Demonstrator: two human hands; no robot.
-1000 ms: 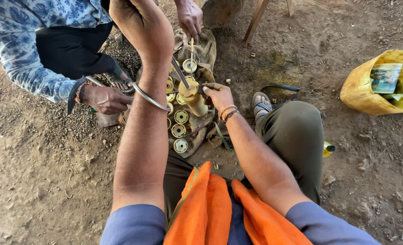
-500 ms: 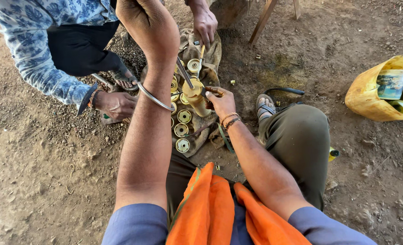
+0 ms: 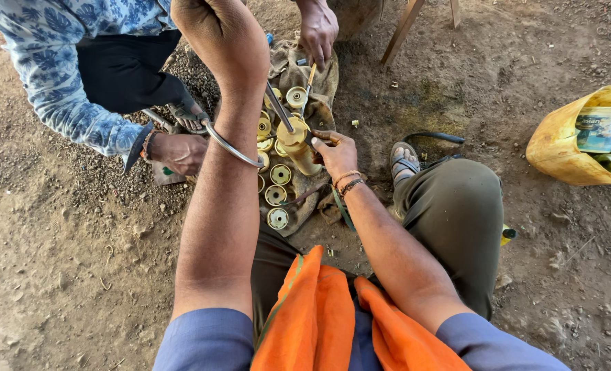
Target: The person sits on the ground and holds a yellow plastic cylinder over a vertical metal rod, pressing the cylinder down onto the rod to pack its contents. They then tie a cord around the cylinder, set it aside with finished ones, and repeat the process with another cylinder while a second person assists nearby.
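Note:
My left hand (image 3: 217, 38) is raised high in a fist, shut on a thin dark metal tool (image 3: 280, 108) that slants down to a yellow cylinder (image 3: 298, 148). The cylinder stands upright on a dirty cloth (image 3: 323, 93). My right hand (image 3: 336, 152) grips its upper side, fingers pinched at the top. Several round yellow caps (image 3: 278, 197) lie in a row on the cloth beside it. A person in a blue patterned shirt crouches opposite. One of their hands (image 3: 318, 29) holds a yellow-handled tool (image 3: 310, 75) over a cap, and the other hand (image 3: 178, 152) rests near the ground.
A cut-open yellow plastic container (image 3: 560, 148) with a packet inside lies on the dirt at the right. Wooden legs (image 3: 403, 27) stand at the top. My sandalled foot (image 3: 403, 163) and bent knee (image 3: 457, 206) are just right of the cloth.
My left fist has risen a little and the tool's shaft now slants more steeply onto the cylinder. The other person's upper hand has shifted slightly toward the caps.

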